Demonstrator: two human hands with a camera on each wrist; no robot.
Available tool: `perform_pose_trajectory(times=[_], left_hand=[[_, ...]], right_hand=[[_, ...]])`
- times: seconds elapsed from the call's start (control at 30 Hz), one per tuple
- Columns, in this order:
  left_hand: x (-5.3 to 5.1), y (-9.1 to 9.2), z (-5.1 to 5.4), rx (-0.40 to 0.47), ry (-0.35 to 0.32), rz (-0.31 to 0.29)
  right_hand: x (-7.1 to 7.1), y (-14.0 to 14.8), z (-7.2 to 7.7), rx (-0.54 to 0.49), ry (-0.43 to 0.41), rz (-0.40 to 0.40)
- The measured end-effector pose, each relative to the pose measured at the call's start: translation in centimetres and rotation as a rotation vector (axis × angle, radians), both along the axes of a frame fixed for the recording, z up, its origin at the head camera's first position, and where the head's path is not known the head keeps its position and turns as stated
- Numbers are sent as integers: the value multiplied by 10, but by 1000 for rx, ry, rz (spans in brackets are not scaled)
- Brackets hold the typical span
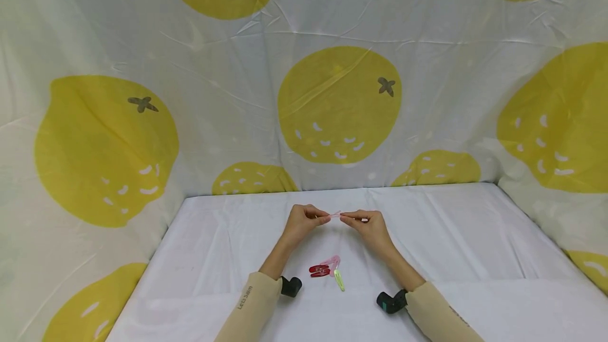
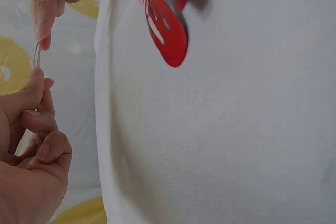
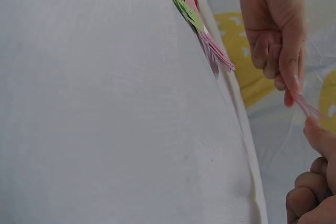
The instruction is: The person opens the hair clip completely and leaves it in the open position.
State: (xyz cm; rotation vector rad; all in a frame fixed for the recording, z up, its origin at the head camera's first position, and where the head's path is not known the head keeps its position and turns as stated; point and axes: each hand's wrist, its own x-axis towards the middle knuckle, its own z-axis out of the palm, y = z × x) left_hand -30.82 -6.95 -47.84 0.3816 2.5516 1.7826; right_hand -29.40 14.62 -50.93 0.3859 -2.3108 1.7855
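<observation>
Head view: my left hand and right hand pinch opposite ends of a pink hair clip, held above the white cloth. Nearer me, red clips, pink clips and a green clip lie bunched together on it.

Left wrist: same two-ended pinch, thumbs and fingers on the clip; red clips near top edge.

Right wrist: held clip's strands splay apart between my fingertips.

The left hand and right hand are pinching a pink clip; red clips are lying on the worktop.
</observation>
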Motion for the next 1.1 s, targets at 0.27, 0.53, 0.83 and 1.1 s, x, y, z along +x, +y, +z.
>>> perform_pose_trajectory(times=[0.27,0.53,0.83,1.1], left_hand=[[-4,5,-3,10,102,17],[-6,9,-5,-1,167,52],[-13,13,-11,-44,236,103],[-18,15,-17,-101,267,125]], right_hand=[[-3,-2,-3,-30,-43,-51],[-11,-6,-7,-61,-72,-91],[-13,-10,-7,-86,-108,-111],[-21,-11,-12,-1,-134,-184]])
